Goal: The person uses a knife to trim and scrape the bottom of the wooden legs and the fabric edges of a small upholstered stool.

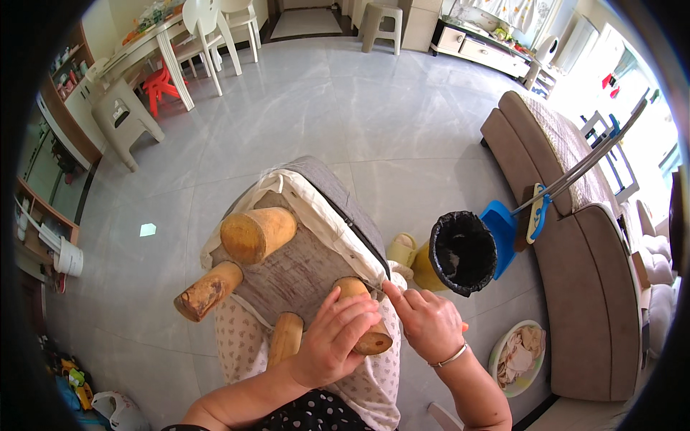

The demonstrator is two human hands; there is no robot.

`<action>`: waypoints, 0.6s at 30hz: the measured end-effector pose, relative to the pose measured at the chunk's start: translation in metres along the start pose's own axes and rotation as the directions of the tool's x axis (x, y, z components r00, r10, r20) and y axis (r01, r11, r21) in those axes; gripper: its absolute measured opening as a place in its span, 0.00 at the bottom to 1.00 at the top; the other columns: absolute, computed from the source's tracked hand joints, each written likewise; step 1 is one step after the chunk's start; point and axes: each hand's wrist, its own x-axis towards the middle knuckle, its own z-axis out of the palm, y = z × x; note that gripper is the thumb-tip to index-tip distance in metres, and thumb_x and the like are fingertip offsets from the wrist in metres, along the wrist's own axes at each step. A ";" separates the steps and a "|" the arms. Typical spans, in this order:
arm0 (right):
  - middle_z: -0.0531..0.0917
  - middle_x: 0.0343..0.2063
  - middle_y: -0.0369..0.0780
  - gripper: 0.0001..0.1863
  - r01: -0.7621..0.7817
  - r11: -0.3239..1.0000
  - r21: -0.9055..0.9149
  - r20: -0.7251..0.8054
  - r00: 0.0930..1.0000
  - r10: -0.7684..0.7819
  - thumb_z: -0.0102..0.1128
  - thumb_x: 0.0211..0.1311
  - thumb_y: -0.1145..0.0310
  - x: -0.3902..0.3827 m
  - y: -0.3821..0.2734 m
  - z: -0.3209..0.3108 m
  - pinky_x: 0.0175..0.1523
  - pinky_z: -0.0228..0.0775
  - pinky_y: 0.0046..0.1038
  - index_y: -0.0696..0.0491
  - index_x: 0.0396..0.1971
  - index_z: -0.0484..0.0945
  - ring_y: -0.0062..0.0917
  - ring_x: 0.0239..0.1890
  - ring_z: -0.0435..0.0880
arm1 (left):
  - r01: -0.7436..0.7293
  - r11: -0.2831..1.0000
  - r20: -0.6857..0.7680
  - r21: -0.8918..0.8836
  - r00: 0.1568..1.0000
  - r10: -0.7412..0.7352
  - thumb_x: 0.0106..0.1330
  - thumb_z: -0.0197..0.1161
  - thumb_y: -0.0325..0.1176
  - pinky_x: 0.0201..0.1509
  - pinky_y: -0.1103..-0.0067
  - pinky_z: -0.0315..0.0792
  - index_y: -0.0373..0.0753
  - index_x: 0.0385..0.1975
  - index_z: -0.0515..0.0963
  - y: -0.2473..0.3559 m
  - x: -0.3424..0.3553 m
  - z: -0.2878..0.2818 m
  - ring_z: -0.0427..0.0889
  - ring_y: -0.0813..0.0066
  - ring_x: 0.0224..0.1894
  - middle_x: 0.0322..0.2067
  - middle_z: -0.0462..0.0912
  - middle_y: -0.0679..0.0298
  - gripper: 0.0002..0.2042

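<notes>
An upturned footstool (280, 284) rests on my lap, its bare underside and several round wooden legs facing up. Grey fabric (338, 194) covers its side, and a loose white lining (316, 205) runs along the edge. My left hand (336, 336) is wrapped over the near right wooden leg (374, 339). At the stool's right edge, beside that leg, my right hand (430, 320) is closed round a slim tool. Its thin metal shaft (374, 288) points at the lining, and a bit of orange handle (465, 327) shows behind the hand; the tip is hard to make out.
Right of the stool stands a yellow bin (429, 269) with a black liner, by a blue dustpan (499, 230) and a broom (537, 212). A brown sofa (593, 302) and a basin of cloths (503, 373) are at right. White chairs (205, 29) stand far left.
</notes>
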 end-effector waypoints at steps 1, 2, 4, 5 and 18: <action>0.72 0.22 0.33 0.28 0.016 0.999 -0.033 0.001 1.000 -0.016 0.55 0.47 0.72 0.001 -0.001 -0.002 0.26 0.72 0.24 0.51 0.54 0.72 0.22 0.23 0.75 | 0.008 1.000 0.001 -0.008 1.000 -0.008 0.41 0.65 0.21 0.64 0.57 0.59 0.37 0.48 0.71 0.000 0.001 -0.001 0.73 0.58 0.56 0.50 0.74 0.58 0.28; 0.72 0.22 0.34 0.28 0.010 0.999 -0.048 -0.015 1.000 -0.011 0.55 0.47 0.72 0.001 -0.001 -0.001 0.26 0.71 0.24 0.51 0.54 0.72 0.22 0.23 0.75 | -0.008 1.000 -0.002 0.010 1.000 0.008 0.41 0.65 0.21 0.63 0.57 0.59 0.37 0.47 0.71 0.000 0.001 0.000 0.73 0.58 0.55 0.50 0.74 0.58 0.27; 0.71 0.22 0.34 0.27 0.001 0.997 -0.078 -0.049 0.999 -0.005 0.55 0.47 0.72 0.001 -0.004 0.006 0.26 0.71 0.24 0.53 0.53 0.73 0.22 0.23 0.74 | -0.037 0.998 -0.007 0.047 0.999 0.037 0.42 0.65 0.21 0.63 0.57 0.60 0.36 0.47 0.71 0.001 0.001 0.000 0.73 0.57 0.55 0.50 0.74 0.58 0.26; 0.72 0.22 0.35 0.25 -0.026 0.997 -0.071 -0.143 0.990 0.015 0.54 0.49 0.72 0.005 -0.012 0.015 0.25 0.71 0.23 0.57 0.51 0.73 0.23 0.23 0.75 | -0.032 0.998 -0.007 0.052 0.999 0.033 0.42 0.64 0.21 0.63 0.57 0.60 0.36 0.47 0.72 0.001 0.000 0.001 0.73 0.57 0.55 0.50 0.75 0.58 0.26; 0.76 0.20 0.37 0.25 -0.093 0.819 0.566 -0.198 0.950 0.244 0.56 0.45 0.79 0.004 -0.018 0.006 0.25 0.72 0.27 0.52 0.49 0.75 0.26 0.23 0.79 | 0.022 0.998 0.041 -0.061 0.999 -0.019 0.50 0.69 0.31 0.61 0.59 0.62 0.35 0.48 0.70 0.008 0.001 -0.011 0.73 0.56 0.56 0.51 0.74 0.55 0.24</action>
